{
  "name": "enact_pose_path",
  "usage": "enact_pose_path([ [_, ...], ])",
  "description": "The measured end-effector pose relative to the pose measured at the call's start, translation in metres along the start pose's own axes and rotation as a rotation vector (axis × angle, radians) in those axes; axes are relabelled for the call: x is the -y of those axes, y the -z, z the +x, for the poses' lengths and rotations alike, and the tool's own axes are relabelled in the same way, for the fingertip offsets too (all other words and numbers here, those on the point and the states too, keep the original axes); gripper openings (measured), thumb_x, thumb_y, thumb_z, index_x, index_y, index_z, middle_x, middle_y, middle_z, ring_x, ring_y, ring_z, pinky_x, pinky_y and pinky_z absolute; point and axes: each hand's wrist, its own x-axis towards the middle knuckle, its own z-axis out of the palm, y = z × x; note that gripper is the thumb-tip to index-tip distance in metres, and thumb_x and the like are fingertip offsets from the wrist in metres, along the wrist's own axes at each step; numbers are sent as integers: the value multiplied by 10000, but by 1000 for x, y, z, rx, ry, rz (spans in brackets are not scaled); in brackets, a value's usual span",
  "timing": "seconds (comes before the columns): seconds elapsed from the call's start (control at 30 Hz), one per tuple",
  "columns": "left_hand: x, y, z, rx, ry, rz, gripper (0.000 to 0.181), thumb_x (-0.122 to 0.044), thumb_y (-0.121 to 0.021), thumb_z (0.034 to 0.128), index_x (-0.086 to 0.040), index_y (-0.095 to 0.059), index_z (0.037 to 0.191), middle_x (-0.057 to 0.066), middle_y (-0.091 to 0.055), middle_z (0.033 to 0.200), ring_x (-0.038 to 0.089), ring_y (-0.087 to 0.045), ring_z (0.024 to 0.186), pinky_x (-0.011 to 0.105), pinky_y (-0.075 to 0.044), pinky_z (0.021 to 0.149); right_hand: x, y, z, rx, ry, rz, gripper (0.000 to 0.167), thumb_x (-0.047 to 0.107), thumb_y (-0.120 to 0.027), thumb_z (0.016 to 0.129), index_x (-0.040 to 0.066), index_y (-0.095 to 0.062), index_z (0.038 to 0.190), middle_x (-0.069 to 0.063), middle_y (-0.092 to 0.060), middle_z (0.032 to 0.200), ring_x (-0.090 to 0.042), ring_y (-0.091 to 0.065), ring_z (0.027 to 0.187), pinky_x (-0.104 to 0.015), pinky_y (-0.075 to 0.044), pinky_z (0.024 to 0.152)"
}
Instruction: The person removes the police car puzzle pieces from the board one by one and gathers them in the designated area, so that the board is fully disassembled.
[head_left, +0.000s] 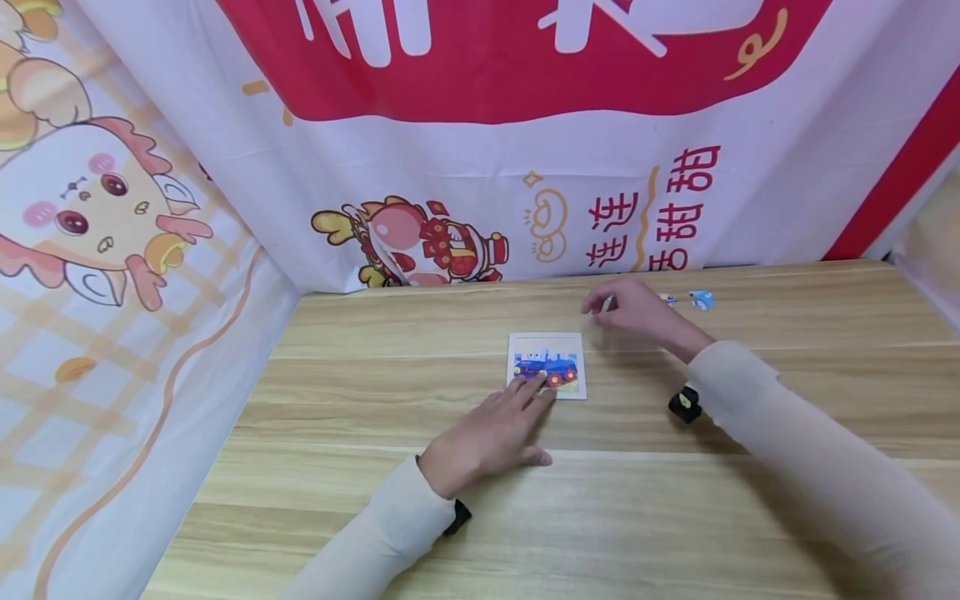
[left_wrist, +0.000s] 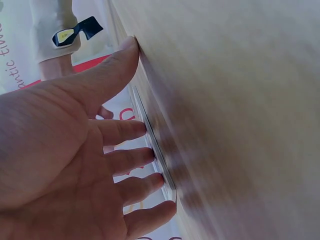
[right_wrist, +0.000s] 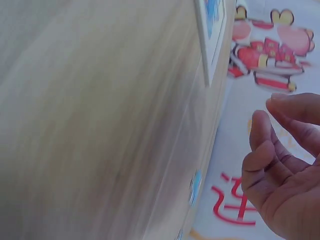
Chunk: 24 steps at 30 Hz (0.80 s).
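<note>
A small square puzzle board (head_left: 546, 342) with a blue tractor picture lies on the table. My left hand (head_left: 491, 429) rests its fingertips on the board's near edge, fingers fairly straight and thumb apart on the wood; in the left wrist view the left hand (left_wrist: 100, 155) touches the board's thin edge. Above the table, just right of the board, my right hand (head_left: 633, 310) pinches a small pale puzzle piece (head_left: 607, 303), seen almost edge-on. From the right wrist view, the right hand (right_wrist: 285, 170) has thumb and forefinger close together, and the piece cannot be made out.
Loose blue and white puzzle pieces lie near the table's back edge, one of them a blue piece (head_left: 702, 300) beyond the right forearm. A printed cloth (head_left: 465, 175) hangs behind the wooden table (head_left: 360, 400), with another patterned cloth (head_left: 112, 350) at left.
</note>
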Motion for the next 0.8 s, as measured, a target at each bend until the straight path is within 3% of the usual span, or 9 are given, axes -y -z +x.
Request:
enact_pose_path([
  [0.27,0,1,-1,12,2,-1,875,-492,-658,1005,-147,-228,1684,81,-112,1779,300,-134,1645,442,-239,1325,22,-27,7,91,29,38,193,39,-692,962,32,-760,1143,-147,-754,1151,-255,-643,957,-329,-520,816],
  [0.43,-1,2,-2,20,1,-17,865,-482,-651,1012,-146,-224,1685,78,-101,1781,302,-123,1646,446,-241,1323,29,-40,12,154,21,60,191,58,-699,974,57,-756,1156,-118,-750,1159,-245,-651,1013,-384,-537,897],
  [0.8,0,1,-1,8,-25,5,857,-468,-651,1017,-112,-237,1678,110,-131,1773,310,-135,1642,438,-250,1322,33,-60,23,261,107,79,249,-55,-711,885,19,-745,1120,-127,-744,1058,-227,-677,973,-356,-571,888],
])
